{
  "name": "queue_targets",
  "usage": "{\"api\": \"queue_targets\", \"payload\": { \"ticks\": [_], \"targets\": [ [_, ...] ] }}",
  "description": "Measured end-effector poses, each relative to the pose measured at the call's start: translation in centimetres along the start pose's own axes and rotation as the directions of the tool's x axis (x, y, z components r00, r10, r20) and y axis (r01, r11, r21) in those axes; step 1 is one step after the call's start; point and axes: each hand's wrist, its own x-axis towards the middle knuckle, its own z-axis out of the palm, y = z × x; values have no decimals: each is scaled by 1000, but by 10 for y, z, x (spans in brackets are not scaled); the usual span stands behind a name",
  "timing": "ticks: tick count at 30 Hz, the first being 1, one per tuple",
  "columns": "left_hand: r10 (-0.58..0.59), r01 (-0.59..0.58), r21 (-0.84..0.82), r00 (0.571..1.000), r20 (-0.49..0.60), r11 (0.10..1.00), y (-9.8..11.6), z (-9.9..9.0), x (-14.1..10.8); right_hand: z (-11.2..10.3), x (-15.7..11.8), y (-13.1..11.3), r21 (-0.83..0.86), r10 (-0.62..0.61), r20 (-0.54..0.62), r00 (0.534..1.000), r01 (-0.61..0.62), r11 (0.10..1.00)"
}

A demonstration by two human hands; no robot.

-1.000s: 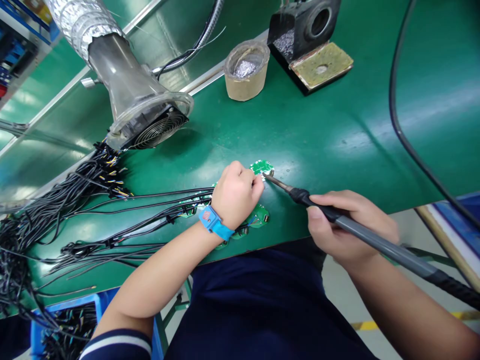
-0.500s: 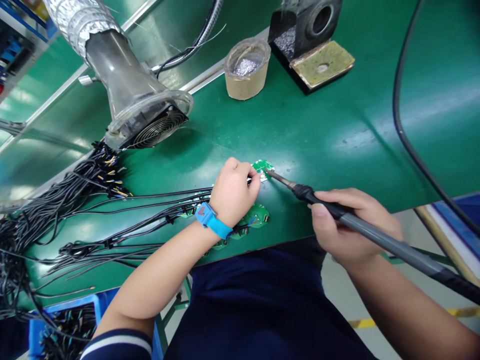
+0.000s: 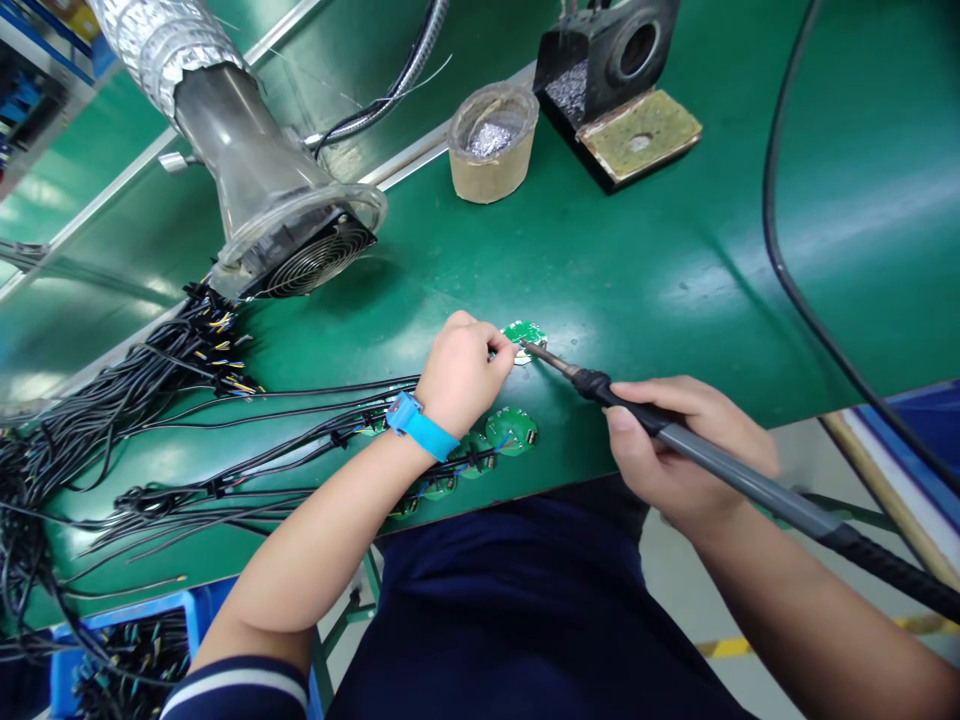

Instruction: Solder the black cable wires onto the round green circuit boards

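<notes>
My right hand (image 3: 694,450) is closed around a soldering iron (image 3: 675,430), whose tip touches or nearly touches a round green circuit board (image 3: 525,332) on the bench. At the left edge of this board, my left hand (image 3: 465,360) is closed in a pinch, with a blue wrist strap (image 3: 424,427) at the wrist. Black cables (image 3: 360,387) run from the left to this hand, and one appears pinched in it; its end is hidden by the fingers. Just below lies another round board (image 3: 512,431) with thin wires attached, beside several similar ones.
A fume extraction hood (image 3: 300,225) with a fan grille stands at upper left. Behind the board are a tan cup (image 3: 491,165) with solder bits and an iron stand (image 3: 600,75) with a sponge (image 3: 641,133). Bundled cables (image 3: 150,375) cover the left; a blue bin (image 3: 195,615) sits below.
The soldering iron and my right hand have shifted slightly left, its tip closer to my left fingertips. My left hand has moved a little left, uncovering more of the lower boards.
</notes>
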Motion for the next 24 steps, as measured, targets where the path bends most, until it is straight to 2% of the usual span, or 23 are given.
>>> {"api": "queue_targets", "payload": {
  "ticks": [5, 11, 14, 17, 20, 24],
  "targets": [
    [-30, 30, -5, 1000, -3, 1000, 2, -1, 1, 1, 2, -1, -17, -5, 9, 1000, 5, 1000],
    [-80, 80, -11, 997, 0, 997, 3, -3, 1, 3, -4, 4, -20, 43, -5, 999, -43, 999],
    [-109, 109, 3, 994, 22, 994, 4, -4, 3, 4, -14, 11, 56, 189, -81, 979, -185, 981],
    [-126, 126, 11, 991, 35, 992, 3, -5, 5, 1, -15, 19, 157, 336, -179, 925, -310, 938],
    [-141, 140, 22, 989, 50, 990, 3, -7, 6, -10, 8, 33, 190, 347, -265, 900, -304, 934],
    [-88, 88, 20, 996, 6, 996, 2, -8, 4, -33, 71, 65, 122, 254, -367, 895, -224, 967]
  ]
}}
